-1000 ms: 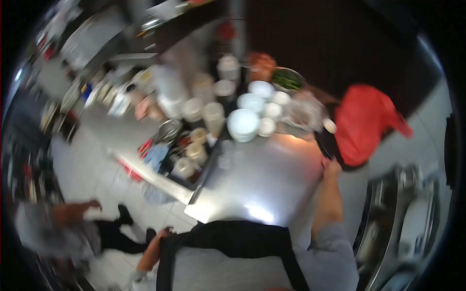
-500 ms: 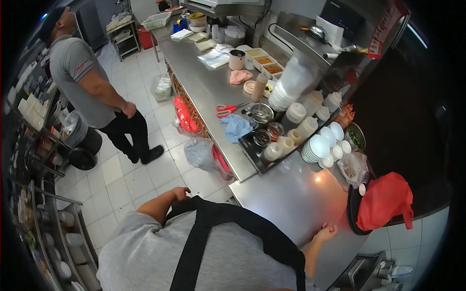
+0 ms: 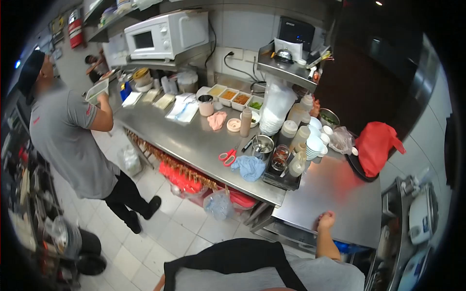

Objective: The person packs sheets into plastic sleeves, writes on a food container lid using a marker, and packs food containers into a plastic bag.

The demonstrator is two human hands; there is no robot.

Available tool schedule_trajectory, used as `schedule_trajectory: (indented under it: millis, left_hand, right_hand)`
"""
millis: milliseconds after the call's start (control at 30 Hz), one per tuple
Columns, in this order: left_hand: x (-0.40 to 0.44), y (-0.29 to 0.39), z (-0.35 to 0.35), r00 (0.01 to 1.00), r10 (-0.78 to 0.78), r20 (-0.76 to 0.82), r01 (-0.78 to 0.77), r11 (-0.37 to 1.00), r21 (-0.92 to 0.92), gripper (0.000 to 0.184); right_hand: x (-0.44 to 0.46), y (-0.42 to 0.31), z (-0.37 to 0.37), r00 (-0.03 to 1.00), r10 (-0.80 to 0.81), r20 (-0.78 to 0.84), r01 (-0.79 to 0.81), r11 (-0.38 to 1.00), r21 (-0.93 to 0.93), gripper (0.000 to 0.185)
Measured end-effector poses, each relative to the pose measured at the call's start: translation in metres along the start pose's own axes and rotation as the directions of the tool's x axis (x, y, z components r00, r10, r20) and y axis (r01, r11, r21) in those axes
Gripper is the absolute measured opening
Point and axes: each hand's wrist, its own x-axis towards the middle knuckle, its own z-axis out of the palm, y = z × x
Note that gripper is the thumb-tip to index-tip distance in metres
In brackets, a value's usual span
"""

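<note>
Curled into a loose fist, my right hand point(image 3: 326, 220) is at the bare steel counter point(image 3: 310, 203) near its front edge, with nothing visible in its fingers. Of my left arm only a sliver of skin shows at the bottom edge; the hand is out of sight. Closest to my right hand on the counter are a red plastic bag point(image 3: 378, 148) on a dark round tray point(image 3: 359, 169) and stacked white cups point(image 3: 314, 144). Further left lie a blue cloth point(image 3: 249, 168), red-handled scissors point(image 3: 227, 157) and a black caddy point(image 3: 284, 180) with sauce bottles point(image 3: 297, 165).
A co-worker point(image 3: 73, 140) in a grey shirt stands at left, a hand at a pale tray point(image 3: 97, 90). Another person point(image 3: 97, 65) is further back. Food containers point(image 3: 241, 101) and a microwave point(image 3: 167, 36) line the wall. A bucket point(image 3: 87, 242) stands on the tiled floor.
My view has turned up and left. My left hand has dropped out of sight; my right hand is nearer the counter's front edge. The co-worker has moved and now reaches to the tray.
</note>
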Motion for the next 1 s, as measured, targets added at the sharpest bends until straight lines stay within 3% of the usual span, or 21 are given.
schedule_trajectory:
  millis: [33,100,133,167,200,233,267,333,400,433,733,833,933,1000]
  left_hand:
    - [0.002,-0.005,-0.016,1.000,-0.015,-0.027,0.015,1.000,-0.018,0.048]
    - [0.004,-0.011,-0.045,0.997,-0.022,-0.068,0.018,0.998,-0.055,0.048]
    - [0.007,-0.011,-0.058,0.996,-0.016,-0.090,0.009,0.997,-0.076,0.048]
    - [0.010,-0.011,-0.068,0.994,-0.005,-0.110,-0.006,0.995,-0.099,0.048]
    - [0.012,-0.012,-0.075,0.992,0.006,-0.128,-0.023,0.992,-0.127,0.047]
    - [0.014,-0.010,-0.082,0.990,0.016,-0.143,-0.038,0.988,-0.152,0.047]
    - [0.015,-0.009,-0.086,0.987,0.028,-0.155,-0.056,0.982,-0.180,0.047]
    - [0.019,-0.003,-0.093,0.983,0.044,-0.176,-0.085,0.968,-0.236,0.047]
    - [0.024,0.002,-0.100,0.980,0.055,-0.190,-0.109,0.951,-0.288,0.047]
    - [0.028,0.004,-0.103,0.980,0.054,-0.191,-0.113,0.943,-0.312,0.047]
    - [0.055,-0.001,-0.160,0.977,-0.039,-0.211,-0.066,0.882,-0.467,0.047]
    - [0.059,-0.009,-0.193,0.971,-0.069,-0.227,-0.053,0.870,-0.490,0.047]
    - [0.068,-0.012,-0.228,0.959,-0.087,-0.269,-0.066,0.856,-0.512,0.047]
    - [0.076,-0.016,-0.246,0.946,-0.118,-0.302,-0.078,0.821,-0.566,0.047]
  right_hand:
    - [-0.027,0.007,0.013,0.993,-0.112,0.035,0.115,0.987,-0.110,0.007]
    - [-0.092,0.018,0.045,0.922,-0.092,0.377,0.020,0.982,0.190,0.008]
    - [-0.138,0.011,0.066,0.837,-0.384,0.390,0.451,0.887,-0.095,0.011]
    - [-0.203,-0.043,0.081,0.809,-0.232,0.539,0.402,0.889,-0.221,0.011]
    - [-0.256,-0.080,0.096,0.695,-0.212,0.687,0.369,0.925,-0.088,0.009]
    - [-0.291,-0.097,0.111,0.553,-0.198,0.809,0.438,0.896,-0.080,0.010]
    - [-0.311,-0.070,0.134,0.374,-0.367,0.852,0.563,0.820,0.106,0.010]
    - [-0.357,-0.101,0.167,0.149,-0.319,0.936,0.479,0.851,0.214,0.011]
    - [-0.380,-0.131,0.200,0.059,-0.309,0.949,0.548,0.805,0.228,0.012]
    - [-0.385,-0.142,0.219,0.020,-0.303,0.953,0.578,0.781,0.236,0.012]
    - [-0.395,-0.202,0.353,0.208,-0.524,0.826,0.437,0.805,0.401,0.011]
    - [-0.413,-0.199,0.382,0.106,-0.511,0.853,0.376,0.815,0.441,0.012]
    - [-0.425,-0.197,0.410,-0.120,-0.587,0.801,0.300,0.747,0.593,0.012]
    - [-0.420,-0.202,0.425,-0.194,-0.396,0.898,0.369,0.819,0.441,0.014]
